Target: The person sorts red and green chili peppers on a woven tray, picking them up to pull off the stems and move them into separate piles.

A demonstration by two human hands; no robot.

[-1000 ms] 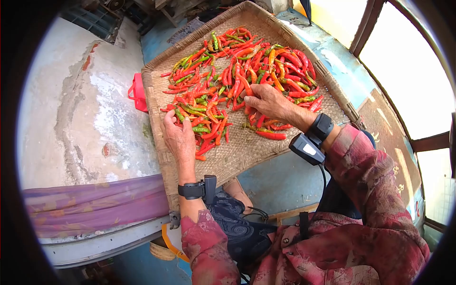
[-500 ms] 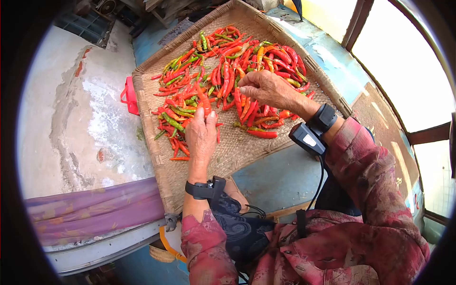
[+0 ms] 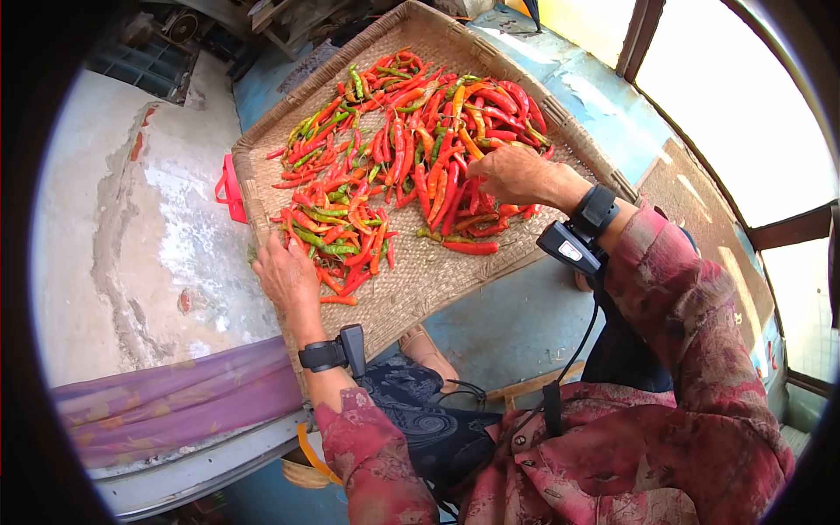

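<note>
Many chili peppers (image 3: 398, 149), mostly red with some green and orange, lie in loose heaps on a large woven tray (image 3: 420, 284). My left hand (image 3: 289, 276) rests at the left edge of the nearer heap, its fingers apart and touching the peppers there. Over the right-hand heap, my right hand (image 3: 521, 175) has its fingers bent and closed together at a red chili pepper; the fingertips are partly hidden. A single red chili pepper (image 3: 471, 248) lies at the near edge of that heap.
A raised rim (image 3: 595, 149) runs round the tray. A worn wall (image 3: 175, 227) with a pink plastic item (image 3: 233, 191) stands to the left, above a purple cloth (image 3: 175, 385). Windows are on the right, and the floor (image 3: 516, 324) is blue.
My left hand has let go of a red chili pepper on the near heap and moved left to its edge. My right hand has lowered slightly and its fingers have closed.
</note>
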